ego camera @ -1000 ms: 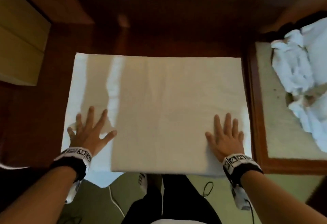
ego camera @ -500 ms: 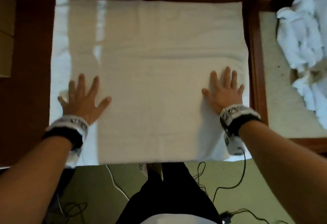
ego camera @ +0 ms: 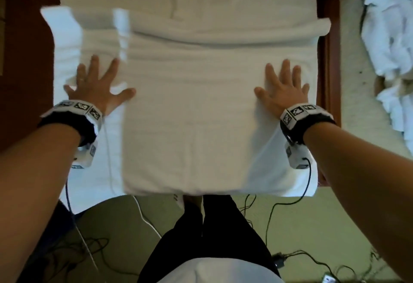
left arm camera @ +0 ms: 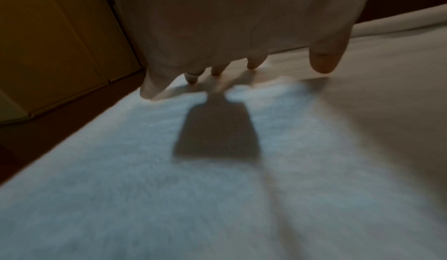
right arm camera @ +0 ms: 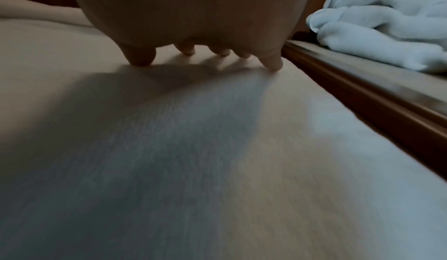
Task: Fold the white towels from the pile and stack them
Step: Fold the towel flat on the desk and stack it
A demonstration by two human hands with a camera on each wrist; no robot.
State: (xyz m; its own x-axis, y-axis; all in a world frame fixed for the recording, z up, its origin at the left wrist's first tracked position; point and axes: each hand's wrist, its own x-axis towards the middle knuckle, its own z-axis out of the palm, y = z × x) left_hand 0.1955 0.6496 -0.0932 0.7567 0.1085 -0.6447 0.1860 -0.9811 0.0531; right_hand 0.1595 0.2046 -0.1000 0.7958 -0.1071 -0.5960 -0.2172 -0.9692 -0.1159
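Note:
A large white towel point(ego camera: 190, 108) lies spread over the dark wooden table, its near edge hanging past the table's front. A raised ridge point(ego camera: 223, 35) runs across the towel beyond my fingers. My left hand point(ego camera: 96, 86) presses flat on the towel's left part with fingers spread point(left arm camera: 324, 61). My right hand point(ego camera: 283, 88) presses flat near the towel's right edge, fingers straight point(right arm camera: 142, 57). Neither hand holds anything. A pile of crumpled white towels point(ego camera: 391, 48) lies on the side surface at the right point(right arm camera: 387, 29).
A raised wooden rim point(ego camera: 328, 81) separates the table from the light side surface point(ego camera: 357, 115) that carries the pile. A tan box point(left arm camera: 55, 44) stands left of the table. Cables point(ego camera: 279, 215) lie on the green floor by my legs.
Both flat hands slid away from me over the towel, pushing up a ridge across it. My head leaned forward, so the towel fills more of the view.

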